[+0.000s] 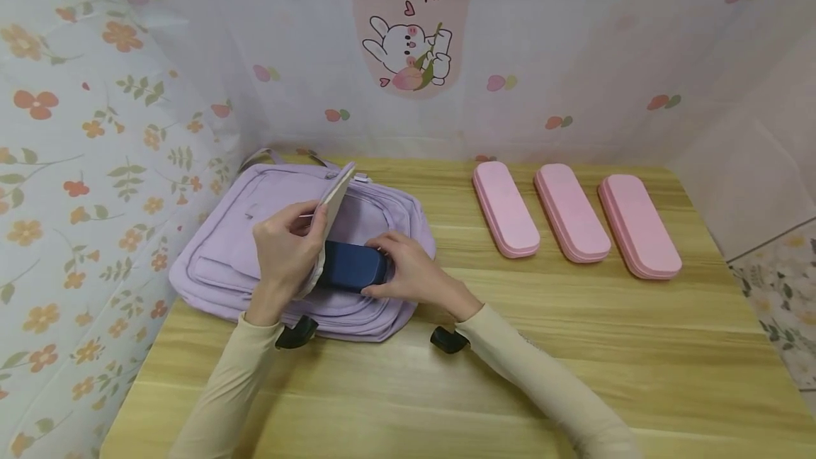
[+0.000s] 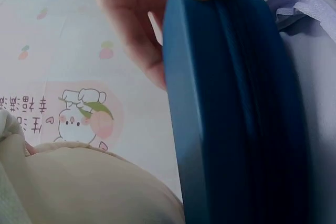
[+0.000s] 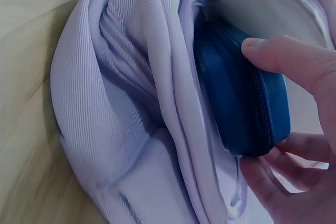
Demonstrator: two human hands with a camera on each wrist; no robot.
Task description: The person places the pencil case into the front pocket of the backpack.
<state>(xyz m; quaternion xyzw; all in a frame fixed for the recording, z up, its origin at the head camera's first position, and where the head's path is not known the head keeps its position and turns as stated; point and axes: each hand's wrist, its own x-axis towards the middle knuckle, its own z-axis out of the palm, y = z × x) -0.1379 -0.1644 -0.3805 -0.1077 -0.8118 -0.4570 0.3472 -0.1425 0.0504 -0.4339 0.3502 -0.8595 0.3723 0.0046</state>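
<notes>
Toward the left of the counter [image 1: 395, 402], a navy case [image 1: 352, 266] sits in the lilac backpack's [image 1: 223, 232] opening, long axis running left to right. Fingers of the right hand [image 1: 414, 271] grip its right end; the left hand [image 1: 287, 250] pinches the raised flap [image 1: 338, 193].

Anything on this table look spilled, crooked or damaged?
Nothing stands out. No spill or damage shows. The left hand holds up a flap of the lilac fabric backpack, the right hand grips a dark blue zippered case, and three pink oblong cases lie side by side.
</notes>
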